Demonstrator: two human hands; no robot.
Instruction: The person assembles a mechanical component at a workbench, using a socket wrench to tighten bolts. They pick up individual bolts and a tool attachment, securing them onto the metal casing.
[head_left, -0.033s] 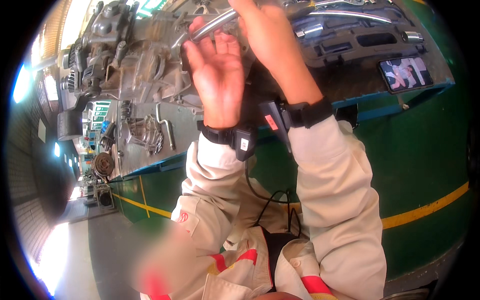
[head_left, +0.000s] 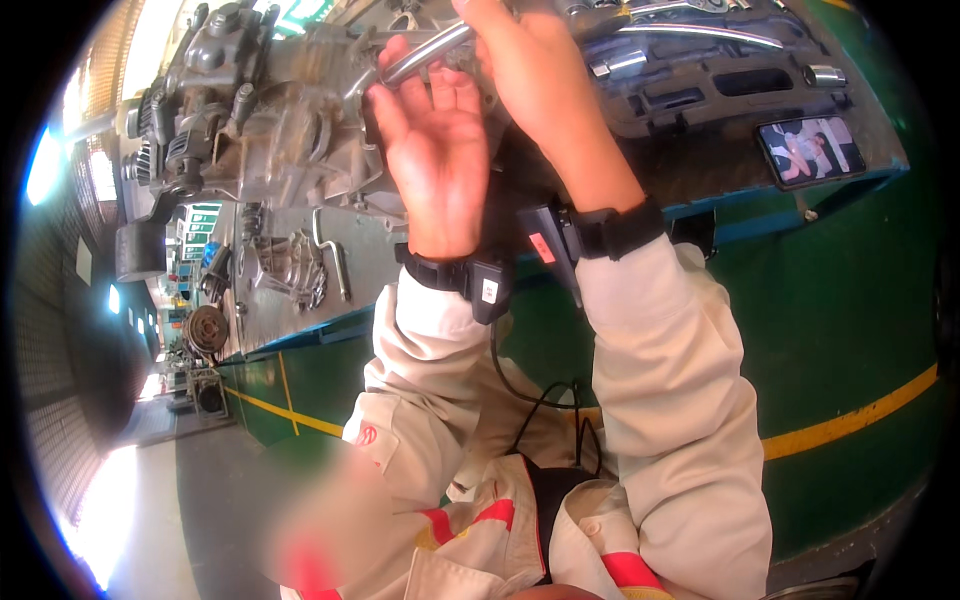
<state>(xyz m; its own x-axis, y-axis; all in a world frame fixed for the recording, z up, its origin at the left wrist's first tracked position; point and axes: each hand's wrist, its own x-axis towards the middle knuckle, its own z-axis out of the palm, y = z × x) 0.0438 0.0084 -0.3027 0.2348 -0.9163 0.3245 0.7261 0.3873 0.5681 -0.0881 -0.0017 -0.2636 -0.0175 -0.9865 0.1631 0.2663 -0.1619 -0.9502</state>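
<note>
A shiny round metal bar (head_left: pixel 428 55), like a wrench handle, slants across the top middle of the head view. My right hand (head_left: pixel 530 70) closes round its upper end, with some fingers cut off by the top edge. Palm up, my left hand (head_left: pixel 437 150) holds the lower end between thumb and loosely curled fingers. That end comes close to a dirty grey metal gearbox assembly (head_left: pixel 300 130), and whether it touches cannot be made out. Gears and shafts show at the assembly's left side.
On the right, a dark tool case (head_left: pixel 650 110) holds chrome sockets and wrenches. A phone with a lit screen (head_left: pixel 812 150) lies near the blue bench edge (head_left: pixel 780 207). Left, a metal housing (head_left: pixel 285 268) and a bent rod (head_left: pixel 332 255) rest on the bench. A cable (head_left: pixel 515 385) hangs below my wrists.
My right hand and the bar have shifted very slightly. My left hand stays in place.
</note>
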